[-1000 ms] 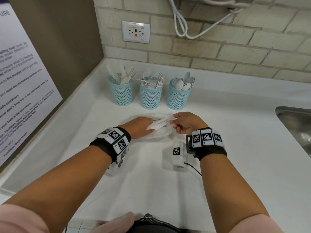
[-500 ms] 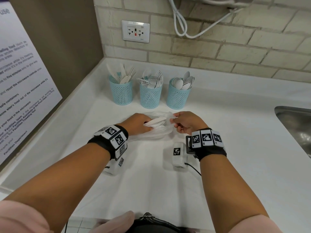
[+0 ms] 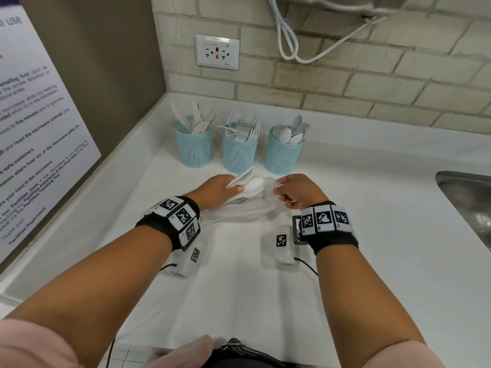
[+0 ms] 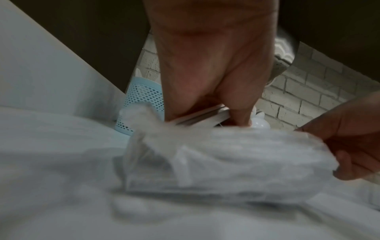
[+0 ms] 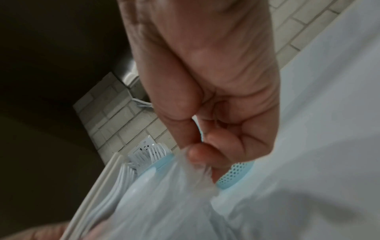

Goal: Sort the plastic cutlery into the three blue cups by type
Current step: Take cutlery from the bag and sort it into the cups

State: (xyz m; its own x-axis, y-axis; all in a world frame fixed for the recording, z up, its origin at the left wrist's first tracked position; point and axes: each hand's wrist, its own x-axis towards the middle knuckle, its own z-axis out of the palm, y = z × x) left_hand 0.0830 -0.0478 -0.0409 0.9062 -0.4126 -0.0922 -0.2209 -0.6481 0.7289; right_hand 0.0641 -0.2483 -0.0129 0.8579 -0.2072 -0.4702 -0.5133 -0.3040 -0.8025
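Observation:
Three blue mesh cups stand in a row near the back wall: the left cup (image 3: 193, 147) holds knives, the middle cup (image 3: 239, 152) forks, the right cup (image 3: 283, 154) spoons. In front of them a clear plastic bag (image 3: 247, 208) lies on the white counter. My left hand (image 3: 220, 189) grips a bundle of white cutlery (image 3: 249, 183) at the bag's mouth, with knife handles (image 4: 201, 116) under the thumb. My right hand (image 3: 292, 192) pinches the bag's edge (image 5: 197, 167) between thumb and fingertips. The bag's inside is blurred.
A steel sink (image 3: 467, 205) is set into the counter at the right. A wall outlet (image 3: 217, 52) and hanging white cords (image 3: 292, 46) are on the brick wall behind the cups. A printed notice (image 3: 34, 134) covers the left wall.
My left hand has drawn the cutlery bundle further out of the bag and toward the cups. The right hand keeps hold of the bag's edge.

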